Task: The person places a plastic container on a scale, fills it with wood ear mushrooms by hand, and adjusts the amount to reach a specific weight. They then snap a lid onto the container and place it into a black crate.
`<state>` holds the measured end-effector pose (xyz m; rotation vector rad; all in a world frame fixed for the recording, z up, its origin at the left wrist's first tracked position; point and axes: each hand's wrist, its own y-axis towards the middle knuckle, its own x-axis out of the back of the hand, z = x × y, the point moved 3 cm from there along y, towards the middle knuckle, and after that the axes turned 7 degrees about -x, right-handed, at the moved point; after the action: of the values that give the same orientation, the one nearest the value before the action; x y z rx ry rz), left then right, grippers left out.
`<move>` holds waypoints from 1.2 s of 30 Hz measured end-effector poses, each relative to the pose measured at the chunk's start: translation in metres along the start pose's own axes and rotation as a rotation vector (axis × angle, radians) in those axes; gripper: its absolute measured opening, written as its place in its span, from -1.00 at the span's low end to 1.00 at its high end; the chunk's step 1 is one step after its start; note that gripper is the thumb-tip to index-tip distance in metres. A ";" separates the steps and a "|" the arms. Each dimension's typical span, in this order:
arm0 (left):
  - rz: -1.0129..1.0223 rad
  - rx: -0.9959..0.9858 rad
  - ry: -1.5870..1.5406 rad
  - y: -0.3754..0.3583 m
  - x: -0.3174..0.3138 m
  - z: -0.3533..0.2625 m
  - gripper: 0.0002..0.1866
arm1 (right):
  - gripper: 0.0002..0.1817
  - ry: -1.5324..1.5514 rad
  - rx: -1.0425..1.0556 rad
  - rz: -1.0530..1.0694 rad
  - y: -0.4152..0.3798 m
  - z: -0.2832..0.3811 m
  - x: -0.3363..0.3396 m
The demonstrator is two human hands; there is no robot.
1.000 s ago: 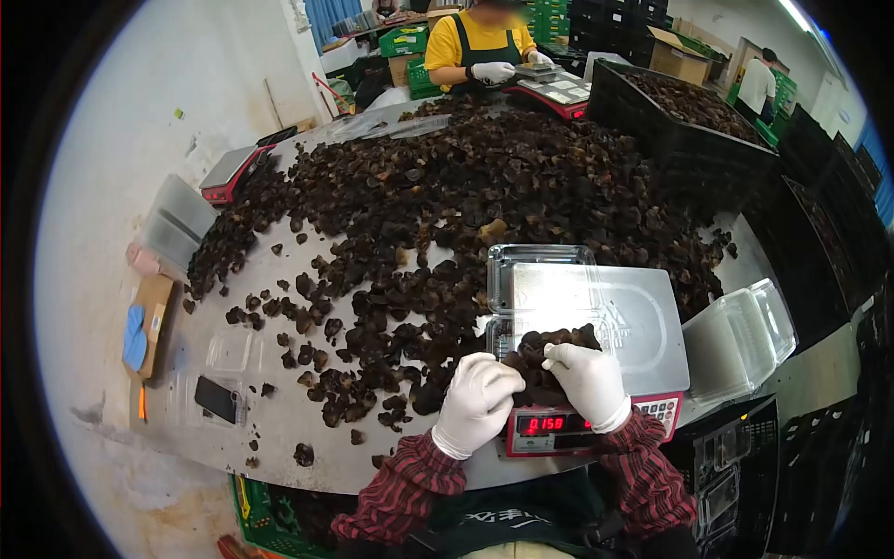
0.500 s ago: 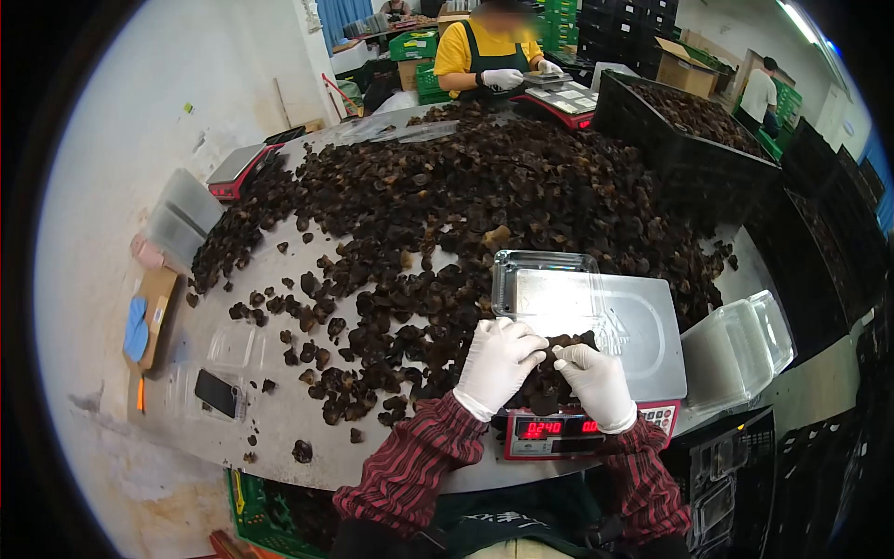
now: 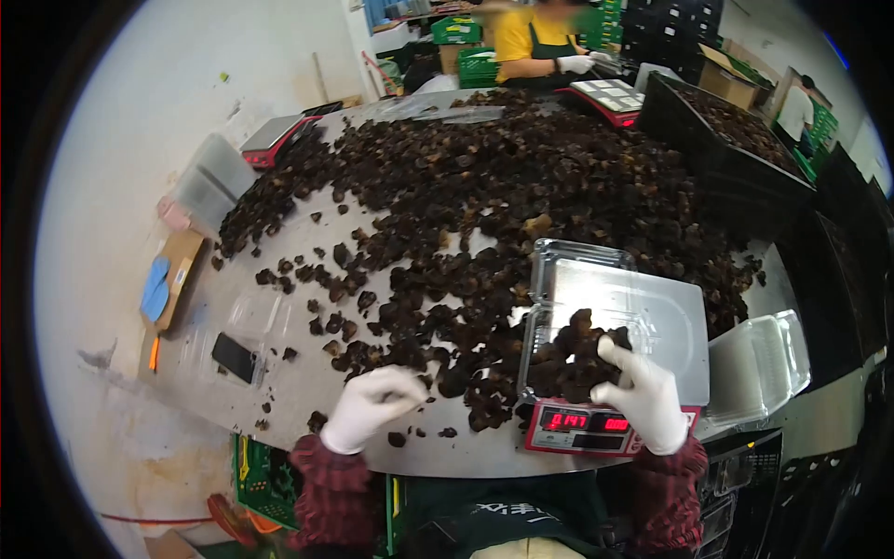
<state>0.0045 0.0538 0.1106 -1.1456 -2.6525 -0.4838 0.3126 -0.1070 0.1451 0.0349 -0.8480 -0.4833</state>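
Dark, crinkled pieces that look like wood ear mushrooms (image 3: pixel 579 359) fill the near part of a clear plastic box (image 3: pixel 540 321). The box lies with its lid open on a digital scale (image 3: pixel 675 326) whose red display reads 0.197. At the box's right side is my white-gloved right hand (image 3: pixel 647 396), thumb and fingers apart, fingertips touching the mushrooms. My left hand (image 3: pixel 372 407), gloved too, is left of the scale, low over the table by some loose pieces. Its fingers are curled together; whatever they may hold is hidden.
A wide heap of mushrooms (image 3: pixel 466 168) covers the metal table (image 3: pixel 307 391). Stacked clear boxes (image 3: pixel 759 368) stand right of the scale. A phone (image 3: pixel 233 357) lies at left. A black crate (image 3: pixel 726 154) stands at back right. Across the table, a gloved co-worker (image 3: pixel 540 47) works near another scale (image 3: pixel 605 96).
My left hand has left the box and moved left over the table. My right hand has spread its fingers. The display dropped from 0.240 to 0.197, and the view shifted.
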 end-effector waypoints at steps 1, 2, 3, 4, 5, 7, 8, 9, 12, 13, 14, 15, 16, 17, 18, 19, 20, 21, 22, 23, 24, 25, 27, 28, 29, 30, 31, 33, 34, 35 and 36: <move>0.103 0.171 -0.109 -0.030 0.020 0.014 -0.88 | -0.34 -0.060 -0.020 0.115 -0.004 -0.001 0.001; 0.205 0.340 -0.224 -0.062 0.036 0.025 -0.88 | -0.40 -0.162 0.071 0.137 -0.006 0.003 -0.002; 0.253 0.608 -0.372 -0.094 0.046 0.033 -0.88 | -0.47 -0.216 0.121 0.140 -0.007 0.002 -0.007; 0.299 0.873 -0.526 -0.129 0.053 0.039 -0.88 | -0.53 -0.270 0.170 0.142 -0.009 0.000 -0.013; 0.316 1.045 -0.305 -0.173 0.062 0.064 -0.86 | -0.53 -0.265 0.177 0.153 -0.010 -0.003 -0.018; 0.416 1.169 0.656 -0.245 0.078 0.119 -0.87 | -0.68 -0.312 0.276 -0.024 -0.010 -0.008 -0.023; 0.477 1.035 1.374 -0.268 0.084 0.130 -0.88 | -0.81 -0.126 0.301 -0.100 -0.008 -0.011 -0.023; 0.145 0.932 0.966 -0.293 0.095 0.144 -0.92 | -0.85 0.056 -0.009 -0.062 -0.005 -0.010 -0.021; 0.072 0.704 1.152 -0.296 0.105 0.146 -0.80 | -0.81 0.380 -0.634 0.032 0.008 -0.005 -0.014; -0.067 0.703 1.121 -0.286 0.104 0.141 -0.80 | -0.76 0.242 -0.495 -0.020 0.011 -0.010 -0.015; -0.204 0.697 1.089 -0.273 0.103 0.137 -0.80 | -0.71 0.107 -0.355 -0.075 0.013 -0.017 -0.019; -0.350 0.941 0.769 -0.260 0.107 0.131 -0.80 | -0.67 0.041 -0.326 -0.184 0.012 -0.017 -0.018; -0.375 1.002 0.637 -0.264 0.112 0.138 -0.89 | -0.64 -0.027 -0.296 -0.291 0.010 -0.014 -0.016; -0.319 0.800 0.866 -0.275 0.118 0.150 -0.94 | -0.67 0.088 -0.449 -0.284 0.004 -0.015 -0.010; -0.257 0.585 1.083 -0.276 0.118 0.148 -0.97 | -0.70 0.155 -0.480 -0.319 -0.001 -0.022 -0.006; -0.230 0.588 1.298 -0.281 0.122 0.147 -0.96 | -0.75 0.154 -0.496 -0.370 -0.006 -0.025 -0.001; -0.262 0.717 1.274 -0.287 0.133 0.153 -0.93 | -0.80 0.153 -0.513 -0.425 -0.010 -0.026 0.004; -0.304 0.769 1.253 -0.274 0.133 0.137 -0.90 | -0.80 0.150 -0.519 -0.430 -0.016 -0.033 0.005; -0.346 0.825 1.228 -0.253 0.127 0.110 -0.86 | -0.83 0.174 -0.495 -0.475 -0.022 -0.043 0.007; -0.385 0.770 1.296 -0.228 0.118 0.089 -0.76 | -0.83 0.200 -0.465 -0.519 -0.025 -0.049 0.008; -0.438 0.683 1.262 -0.204 0.108 0.079 -0.79 | -0.83 0.198 -0.464 -0.520 -0.026 -0.049 0.007; -0.489 0.597 1.227 -0.182 0.096 0.073 -0.81 | -0.83 0.269 -0.511 -0.543 -0.029 -0.051 0.006; -0.391 0.233 0.821 -0.122 0.053 0.054 -0.74 | -0.83 0.340 -0.557 -0.568 -0.032 -0.052 0.003; -0.288 0.088 0.820 -0.096 0.031 0.058 -0.64 | -0.83 0.331 -0.545 -0.563 -0.032 -0.053 0.000; -0.247 0.000 0.745 -0.071 0.007 0.059 -0.61 | -0.83 0.322 -0.533 -0.562 -0.032 -0.052 -0.003; -0.135 -0.088 0.769 -0.048 -0.016 0.060 -0.60 | -0.83 0.319 -0.533 -0.570 -0.033 -0.049 -0.004; -0.058 -0.175 0.718 -0.023 -0.034 0.058 -0.60 | -0.83 0.360 -0.534 -0.552 -0.034 -0.047 -0.006; 0.001 -0.278 0.769 0.006 -0.064 0.073 -0.70 | -0.83 0.319 -0.484 -0.545 -0.038 -0.058 -0.005; 0.062 -0.272 0.815 0.017 -0.073 0.084 -0.74 | -0.83 0.311 -0.483 -0.553 -0.042 -0.061 -0.001; 0.075 -0.222 0.755 0.025 -0.073 0.096 -0.78 | -0.83 0.299 -0.525 -0.528 -0.045 -0.064 0.002; 0.090 -0.174 0.697 0.035 -0.072 0.102 -0.82 | -0.83 0.289 -0.567 -0.506 -0.048 -0.068 0.005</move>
<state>0.0720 0.0670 0.0005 -0.9096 -1.9788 -0.9148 0.3458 -0.1627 0.0927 -0.2033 -0.3881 -1.1529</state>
